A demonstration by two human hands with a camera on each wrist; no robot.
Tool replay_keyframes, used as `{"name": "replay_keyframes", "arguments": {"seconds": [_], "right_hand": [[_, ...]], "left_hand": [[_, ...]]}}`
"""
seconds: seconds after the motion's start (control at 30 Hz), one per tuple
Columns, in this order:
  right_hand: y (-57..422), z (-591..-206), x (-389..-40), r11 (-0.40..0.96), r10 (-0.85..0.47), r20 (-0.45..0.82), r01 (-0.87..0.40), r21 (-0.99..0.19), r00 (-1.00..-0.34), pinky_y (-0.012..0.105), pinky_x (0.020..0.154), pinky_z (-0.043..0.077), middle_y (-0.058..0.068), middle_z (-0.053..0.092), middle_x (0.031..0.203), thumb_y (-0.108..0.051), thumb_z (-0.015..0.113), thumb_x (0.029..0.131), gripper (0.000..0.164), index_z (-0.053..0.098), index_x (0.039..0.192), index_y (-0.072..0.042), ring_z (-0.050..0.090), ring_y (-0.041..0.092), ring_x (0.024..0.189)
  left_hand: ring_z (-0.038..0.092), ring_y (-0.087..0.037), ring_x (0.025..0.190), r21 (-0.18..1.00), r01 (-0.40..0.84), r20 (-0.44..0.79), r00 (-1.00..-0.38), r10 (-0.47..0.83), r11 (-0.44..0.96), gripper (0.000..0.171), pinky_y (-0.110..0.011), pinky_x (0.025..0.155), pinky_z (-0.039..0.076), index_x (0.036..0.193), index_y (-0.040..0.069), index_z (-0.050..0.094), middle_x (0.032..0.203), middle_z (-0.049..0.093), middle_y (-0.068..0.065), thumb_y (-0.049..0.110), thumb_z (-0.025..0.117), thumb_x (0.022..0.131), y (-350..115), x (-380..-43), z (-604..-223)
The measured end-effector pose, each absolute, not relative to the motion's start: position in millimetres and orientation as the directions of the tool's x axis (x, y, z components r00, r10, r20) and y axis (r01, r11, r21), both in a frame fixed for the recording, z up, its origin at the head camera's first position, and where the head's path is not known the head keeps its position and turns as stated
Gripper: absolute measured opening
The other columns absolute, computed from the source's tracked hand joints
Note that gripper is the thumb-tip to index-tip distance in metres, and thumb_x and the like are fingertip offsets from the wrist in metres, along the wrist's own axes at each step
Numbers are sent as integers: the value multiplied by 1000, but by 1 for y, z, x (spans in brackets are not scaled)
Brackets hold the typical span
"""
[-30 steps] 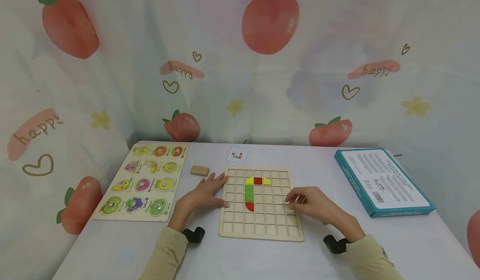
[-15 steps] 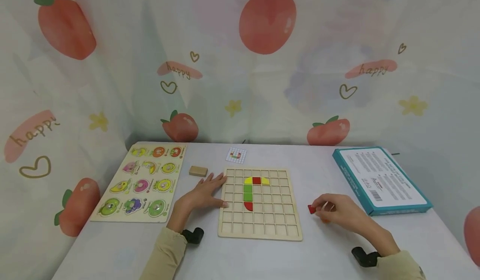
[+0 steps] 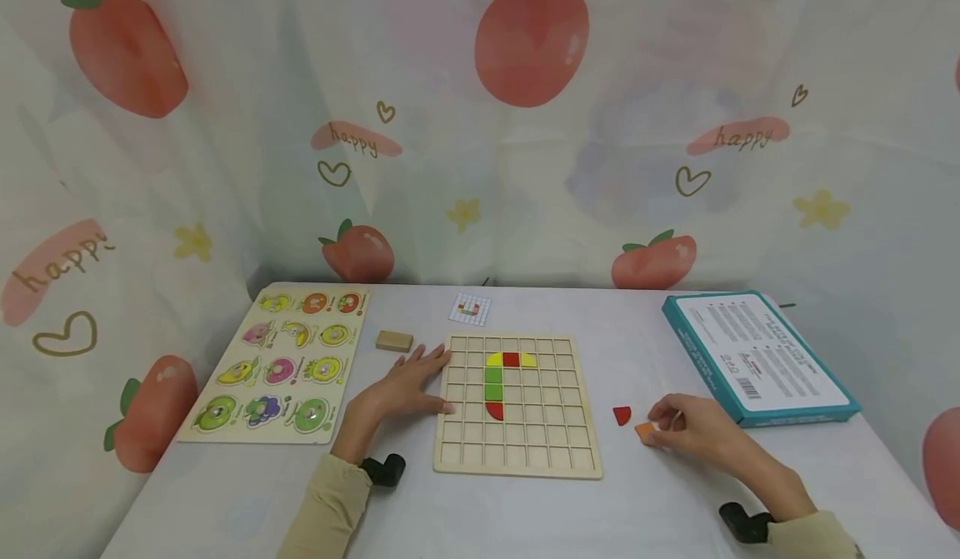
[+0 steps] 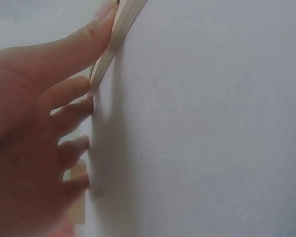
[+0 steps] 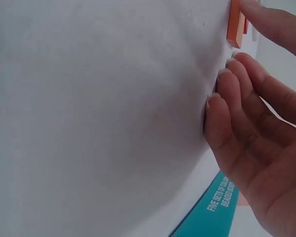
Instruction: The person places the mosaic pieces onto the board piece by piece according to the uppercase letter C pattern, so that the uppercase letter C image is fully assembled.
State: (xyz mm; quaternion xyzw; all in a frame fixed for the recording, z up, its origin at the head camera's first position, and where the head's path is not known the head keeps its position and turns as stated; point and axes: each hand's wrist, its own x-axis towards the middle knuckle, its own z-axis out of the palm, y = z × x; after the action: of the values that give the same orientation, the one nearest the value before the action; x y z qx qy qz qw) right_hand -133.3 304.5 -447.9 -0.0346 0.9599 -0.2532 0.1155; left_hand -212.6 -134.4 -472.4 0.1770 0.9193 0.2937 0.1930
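A square wooden grid board [image 3: 517, 451] lies on the table. In its cells sit yellow rounded corner pieces, a red square [image 3: 511, 360], green squares [image 3: 493, 382] and a red quarter-round piece [image 3: 495, 411]. My left hand [image 3: 401, 392] rests at the board's left edge with fingers spread, thumb on the rim; the left wrist view shows the thumb [image 4: 96, 37] against that wooden edge. To the right of the board, my right hand [image 3: 693, 427] has its thumb on an orange block [image 5: 234, 24], the index fingertip apart from it. A loose red quarter-round piece [image 3: 622, 416] lies just left of the orange block.
A fruit puzzle board [image 3: 258, 413] lies at the left, a small plain wooden block [image 3: 394, 341] beside it. Behind the grid board is a small pattern card [image 3: 470, 309]. A teal-edged box [image 3: 780, 359] stands close beyond my right hand. A printed curtain hangs behind.
My right hand has moved from the board's right edge out to the right, set a red quarter-round piece on the table and come to the orange block. My left hand stays put.
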Motion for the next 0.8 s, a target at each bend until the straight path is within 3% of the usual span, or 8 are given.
{"name": "replay_keyframes", "arguments": {"seconds": [0.27, 0.57, 0.8], "right_hand": [[299, -448, -135, 867, -109, -234, 23, -498, -966, 19, 61, 46, 0, 62, 83, -19, 87, 81, 28, 67, 98, -7, 54, 16, 78], [298, -445, -134, 817, -213, -193, -66, -573, -958, 17, 68, 53, -1, 65, 86, -9, 81, 85, 22, 64, 98, -8, 60, 16, 81], [292, -442, -135, 770, -247, -179, -81, -632, -952, 20, 75, 58, -1, 68, 91, -17, 78, 91, 18, 66, 102, -9, 64, 15, 84]], "left_hand": [[9, -35, 161, 617, 215, -241, -864, 442, 757, 90, -57, 130, 6, 161, 13, 36, 171, 25, -6, 35, 83, 87, -134, -211, -470], [8, -35, 161, 618, 210, -244, -865, 438, 758, 90, -56, 130, 5, 161, 13, 36, 171, 25, -5, 35, 83, 87, -134, -210, -470], [8, -34, 161, 615, 212, -242, -866, 438, 759, 90, -56, 130, 5, 161, 13, 36, 171, 25, -5, 35, 83, 86, -134, -211, -471]]}}
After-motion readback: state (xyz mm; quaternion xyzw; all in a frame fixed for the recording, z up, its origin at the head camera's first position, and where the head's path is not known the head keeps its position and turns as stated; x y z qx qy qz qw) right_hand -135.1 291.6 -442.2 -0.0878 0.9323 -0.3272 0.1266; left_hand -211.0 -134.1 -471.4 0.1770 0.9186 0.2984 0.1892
